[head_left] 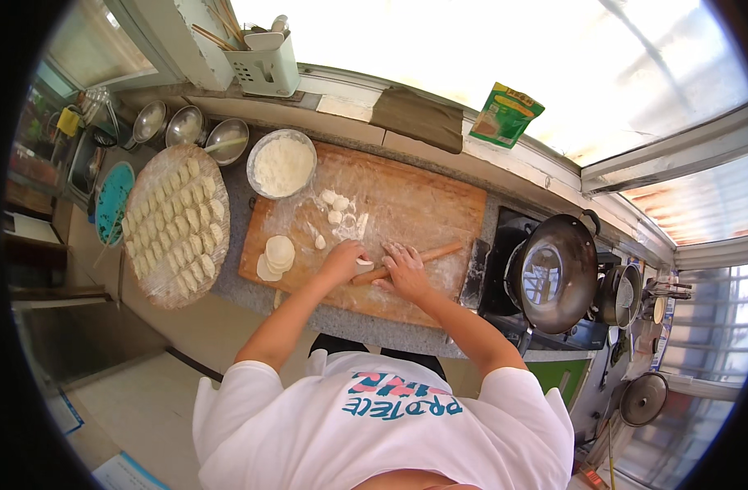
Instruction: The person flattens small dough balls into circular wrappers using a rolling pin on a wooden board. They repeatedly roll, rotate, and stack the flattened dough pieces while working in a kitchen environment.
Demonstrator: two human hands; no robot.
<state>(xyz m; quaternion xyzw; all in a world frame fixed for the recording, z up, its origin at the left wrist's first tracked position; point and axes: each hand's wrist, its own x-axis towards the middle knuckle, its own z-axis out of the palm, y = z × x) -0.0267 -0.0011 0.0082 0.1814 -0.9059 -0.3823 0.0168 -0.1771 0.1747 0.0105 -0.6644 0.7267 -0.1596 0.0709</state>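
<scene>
On the floured wooden board [427,184], my right hand [406,271] lies over a wooden rolling pin [443,251], its fingers stretched across the pin. My left hand [343,263] is at the pin's left end, fingers closed on the edge of a small dough wrapper [364,266]. Part of that wrapper is hidden by the hand. Several small dough balls [335,202] sit in loose flour beyond my left hand. Rolled wrappers [279,253] lie in an overlapping pile on the board's left side.
A metal bowl [252,173] of flour stands at the board's far left corner. Left of it, a round tray [163,296] bears rows of dumplings [178,216]. A teal basin [115,200] sits beyond. To the right, a wok [553,306] rests on the stove. A green packet [509,114] leans by the window.
</scene>
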